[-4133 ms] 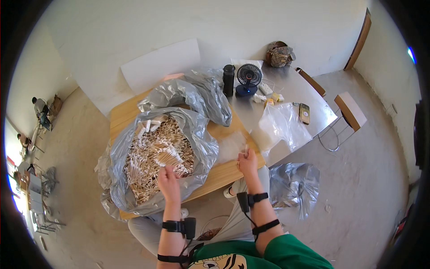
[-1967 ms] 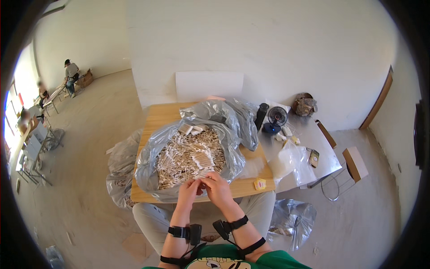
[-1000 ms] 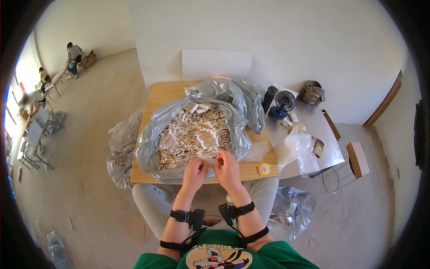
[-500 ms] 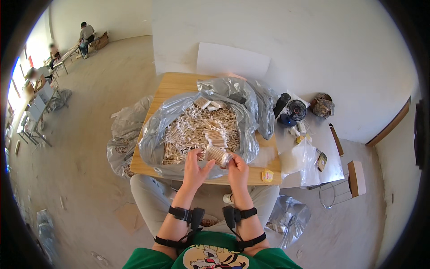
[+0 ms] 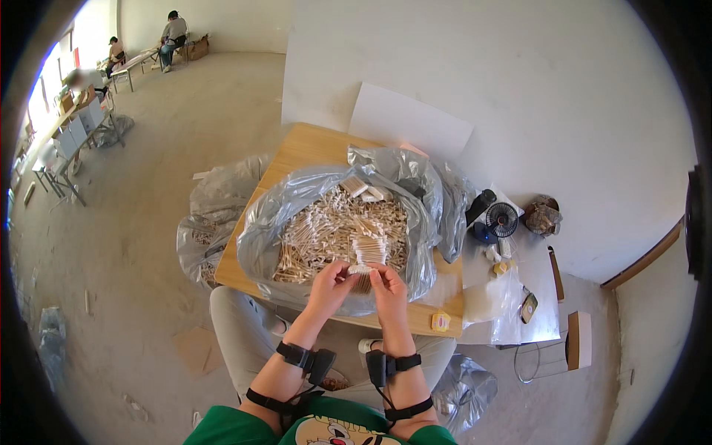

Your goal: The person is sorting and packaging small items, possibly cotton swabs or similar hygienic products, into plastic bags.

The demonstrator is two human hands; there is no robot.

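Note:
A bundle of cotton swabs (image 5: pixel 361 282) is held between my two hands at the near side of a big heap. Its white tips face up in a row, with the sticks below. My left hand (image 5: pixel 328 289) pinches the bundle's left end, and my right hand (image 5: pixel 389 289) grips the right end. Beyond them lies the heap of loose cotton swabs (image 5: pixel 315 237), inside a grey plastic bag (image 5: pixel 257 241) with its mouth spread wide. A neat row of swabs (image 5: pixel 370 251) lies on the heap just past my fingers. Small packed blocks of swabs (image 5: pixel 355 185) rest at the heap's far edge.
The bag stands on a wooden table (image 5: pixel 295 144), with a yellow packet (image 5: pixel 440 321) at its near right corner. On a side table (image 5: pixel 545 319) are a small fan (image 5: pixel 502 219), clear plastic bags (image 5: pixel 493 297) and a phone-like object (image 5: pixel 529 308). More bags of swabs (image 5: pixel 204 241) lie left. People sit far left.
The bundle has turned so its white tips face up, and both hands have closed in on it. The whole view has shifted and tilted slightly.

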